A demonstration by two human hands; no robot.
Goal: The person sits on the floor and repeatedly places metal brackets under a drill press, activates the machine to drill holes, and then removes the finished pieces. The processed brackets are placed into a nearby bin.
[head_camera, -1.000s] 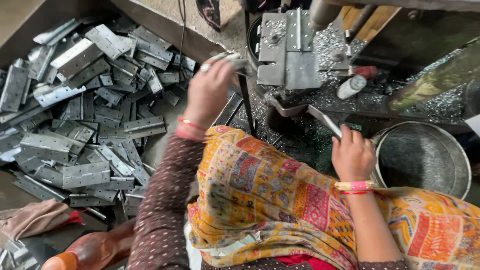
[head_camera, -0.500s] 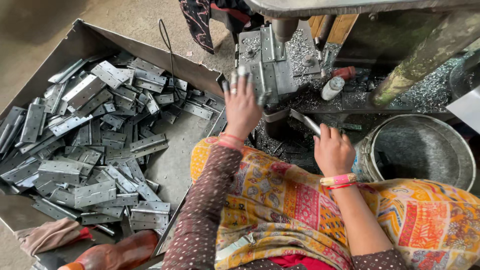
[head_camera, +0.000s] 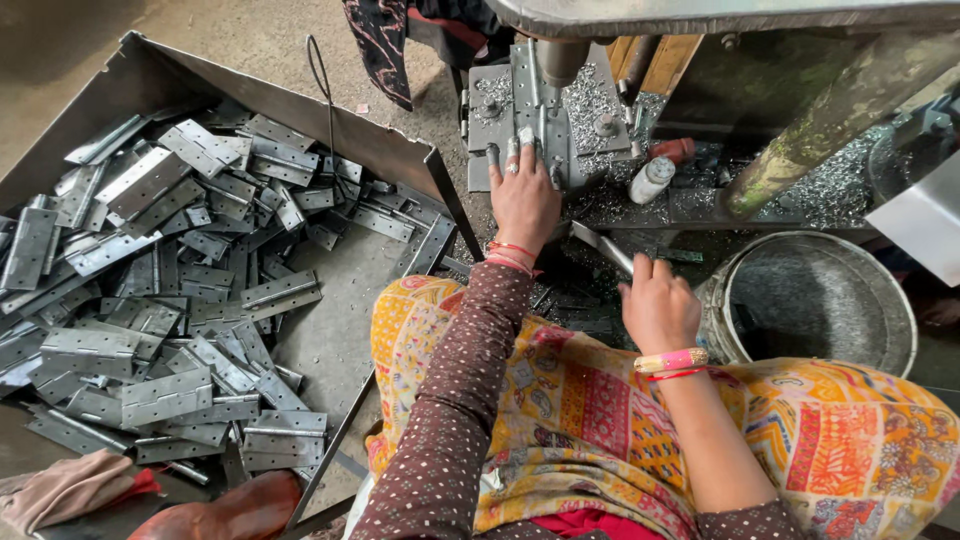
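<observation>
Grey steel fills the view: a person sits over a press, both bare arms reaching forward. The left hand (head_camera: 523, 198) stretches out at the end of a dotted brown sleeve, palm down, fingers spread flat and pressing on a metal hinge plate (head_camera: 512, 110) that lies on the press bed (head_camera: 590, 100). The plate's long axis runs away from the person, toward the press column (head_camera: 560, 55) just beyond the fingertips. The right hand (head_camera: 658, 305), with a pink bangle at the wrist, sits lower and nearer the body, fingers curled shut around the end of a slim metal bar (head_camera: 603, 245); the bar slants up and to the left, toward the left wrist.

To the left, a shallow sheet-metal tray (head_camera: 330, 340) holds a loose heap of hinge plates (head_camera: 160, 280). To the right of the right hand stands a round metal bucket (head_camera: 815, 305). Bright metal shavings (head_camera: 800, 195) lie scattered around the press base.

Compared with half a second ago, the left hand has moved forward from the plate's near edge to lie fully on top of it; the right hand keeps its hold on the bar.
</observation>
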